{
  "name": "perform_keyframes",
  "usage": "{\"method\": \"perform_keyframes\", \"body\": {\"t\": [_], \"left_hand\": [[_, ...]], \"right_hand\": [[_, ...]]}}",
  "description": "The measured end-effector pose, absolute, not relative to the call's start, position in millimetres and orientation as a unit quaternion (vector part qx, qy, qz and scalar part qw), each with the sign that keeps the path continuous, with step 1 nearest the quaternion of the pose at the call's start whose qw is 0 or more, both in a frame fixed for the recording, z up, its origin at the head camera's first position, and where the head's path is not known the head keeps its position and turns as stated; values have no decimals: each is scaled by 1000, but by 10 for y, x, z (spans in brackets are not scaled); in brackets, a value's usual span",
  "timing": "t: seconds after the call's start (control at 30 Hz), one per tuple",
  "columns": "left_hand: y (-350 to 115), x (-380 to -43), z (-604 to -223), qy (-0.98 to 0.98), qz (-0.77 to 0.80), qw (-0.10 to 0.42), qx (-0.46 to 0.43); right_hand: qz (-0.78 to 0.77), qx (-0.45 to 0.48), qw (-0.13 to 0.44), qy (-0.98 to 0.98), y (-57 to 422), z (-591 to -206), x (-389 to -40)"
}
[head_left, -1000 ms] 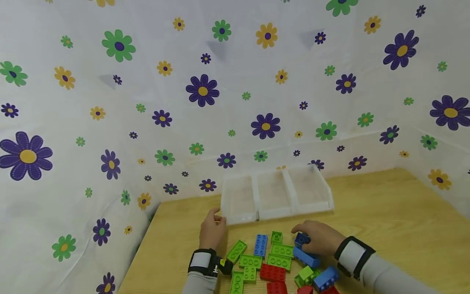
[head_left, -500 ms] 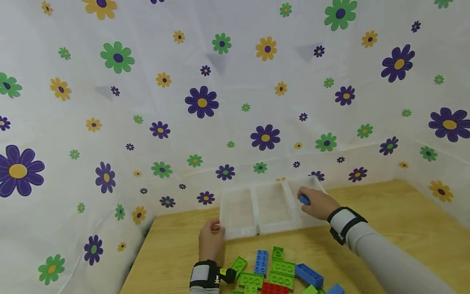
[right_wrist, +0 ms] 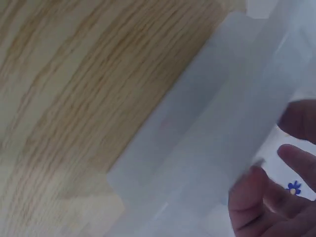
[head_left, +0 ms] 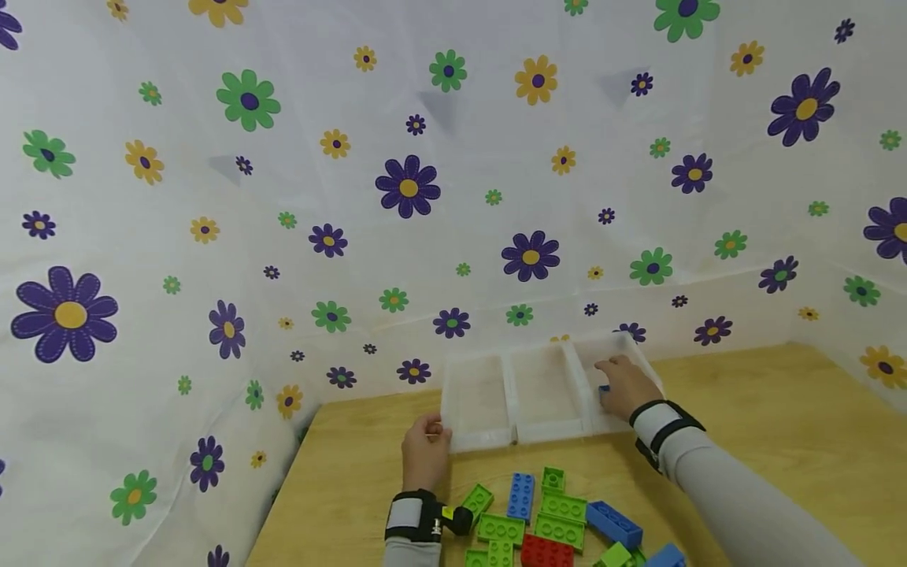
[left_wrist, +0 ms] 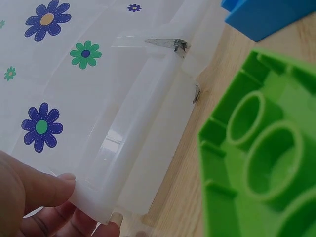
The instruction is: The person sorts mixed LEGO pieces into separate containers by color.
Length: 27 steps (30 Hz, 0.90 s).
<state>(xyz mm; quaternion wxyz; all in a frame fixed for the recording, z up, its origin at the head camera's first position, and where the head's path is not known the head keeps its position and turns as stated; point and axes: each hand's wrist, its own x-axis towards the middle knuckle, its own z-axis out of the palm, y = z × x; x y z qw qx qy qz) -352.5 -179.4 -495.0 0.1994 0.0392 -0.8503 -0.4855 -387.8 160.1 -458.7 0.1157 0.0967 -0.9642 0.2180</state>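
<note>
A white translucent tray (head_left: 551, 431) with three compartments stands against the back wall. My left hand (head_left: 425, 455) holds its front left corner. In the left wrist view the thumb lies on the inside of the wall and the fingers (left_wrist: 54, 219) on the outside. My right hand (head_left: 627, 387) is inside the right compartment, its fingers spread apart. A small blue brick (head_left: 604, 390) shows below that hand, mostly hidden by it. In the right wrist view the fingers (right_wrist: 249, 197) show behind the tray wall (right_wrist: 187, 133), with no brick visible between them.
Loose toy bricks lie in front of the tray: several green bricks (head_left: 561, 505), a blue brick (head_left: 520, 496), another blue brick (head_left: 613, 524) and a red brick (head_left: 547, 551). A flowered sheet (head_left: 468, 228) hangs behind the wooden table (head_left: 765, 425).
My right hand picked up a small blue brick from the pile, carried it up into the right compartment and has now spread its fingers. The left hand stays on the tray corner.
</note>
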Motion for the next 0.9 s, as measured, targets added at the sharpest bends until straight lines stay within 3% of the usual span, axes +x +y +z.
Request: {"method": "perform_keyframes", "body": {"t": [0.1,0.2,0.27,0.43,0.5,0.77,0.9], "left_hand": [[-1819,-3549,-4946,-852,-481,204,39],[-1852,-3560,-4943,-855,-477,202,42],[-1869,-3559,-4929,-856,-476,198,44],[-1901,-3560,-4878,-856,-476,199,41],[-1902,-3558,-4863,-856,-476,200,43],[-1827,-3536,-4862,-849,-491,187,55],[-1770,-3508,-4908,-848,-496,179,55]], "right_hand": [[222,138,178,-949,1593,-4529,-3781],[243,179,189,-935,1555,-4473,-3552],[262,205,150,-931,1512,-4454,-3349],[273,280,-51,-919,1377,-4478,-2909],[252,297,-106,-915,1329,-4486,-2803],[215,261,-177,-924,1300,-4538,-2702],[248,256,-185,-916,1386,-4534,-2755]]}}
